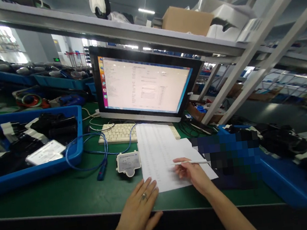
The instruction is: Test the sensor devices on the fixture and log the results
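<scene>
Printed paper sheets [157, 147] lie on the green table, overlapping the keyboard's front. My left hand [140, 210] rests flat with fingers stretched, its fingertips at the lower left corner of the paper; a ring and a watch are on it. Over the right part of the sheets, my right hand [190, 173] is closed round a slim white pen [192, 162], which points left. Its fingers are a little blurred. Just left of the paper sits a small white-edged device with a grey label [128, 164].
Behind the paper stand a keyboard [119, 133] and a lit monitor [144, 84]. A blue cable [105, 144] loops on the table. Blue bins with black and white parts flank it, one bin [81, 138] left, another bin [283, 181] right. A shelf [132, 30] runs overhead.
</scene>
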{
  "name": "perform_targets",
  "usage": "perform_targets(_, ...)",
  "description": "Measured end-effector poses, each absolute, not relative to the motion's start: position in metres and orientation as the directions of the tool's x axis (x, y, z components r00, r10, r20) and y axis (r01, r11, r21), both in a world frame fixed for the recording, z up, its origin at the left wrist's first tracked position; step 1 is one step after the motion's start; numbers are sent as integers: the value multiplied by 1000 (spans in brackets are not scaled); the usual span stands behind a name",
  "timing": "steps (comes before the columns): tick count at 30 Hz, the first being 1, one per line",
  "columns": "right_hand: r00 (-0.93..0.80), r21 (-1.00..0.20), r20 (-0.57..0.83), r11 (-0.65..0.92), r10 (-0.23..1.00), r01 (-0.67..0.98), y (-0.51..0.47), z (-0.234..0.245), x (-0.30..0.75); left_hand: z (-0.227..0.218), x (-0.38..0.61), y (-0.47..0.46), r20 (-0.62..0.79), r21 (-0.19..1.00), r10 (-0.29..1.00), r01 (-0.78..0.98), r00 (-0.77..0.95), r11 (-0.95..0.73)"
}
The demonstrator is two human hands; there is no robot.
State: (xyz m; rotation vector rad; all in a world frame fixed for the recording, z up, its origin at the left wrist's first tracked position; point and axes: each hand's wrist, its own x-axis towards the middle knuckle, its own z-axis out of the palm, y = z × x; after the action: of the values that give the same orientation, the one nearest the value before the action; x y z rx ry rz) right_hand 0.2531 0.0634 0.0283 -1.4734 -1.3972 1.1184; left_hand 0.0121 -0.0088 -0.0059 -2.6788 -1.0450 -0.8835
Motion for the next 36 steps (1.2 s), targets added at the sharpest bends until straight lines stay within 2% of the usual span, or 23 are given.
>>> perform_targets(2,22,-984,-23,-27,999,174,58,15,239,-9,18,-5,496,132,625,659,603,-741)
perform_targets(5,88,-982,32,15,996,186,55,2,233,-15,20,-4,420,188,686,682,594,-707)
perform_targets(8,127,-947,112,67,986,315,54,-1,236,-19,21,-7,366,218,721,699,588,-681)
perform_targets(11,140,-862,200,106,970,496,53,3,237,-18,22,-9,337,246,747,712,573,-657)
perform_targets(13,145,-829,223,110,964,548,52,4,235,-16,24,-9,329,252,758,721,563,-646)
perform_targets(21,111,-847,163,82,980,525,50,2,233,-14,25,-10,324,240,758,725,567,-645)
perform_targets(36,102,-825,201,112,974,555,50,-1,235,-13,25,-10,320,257,763,723,562,-641)
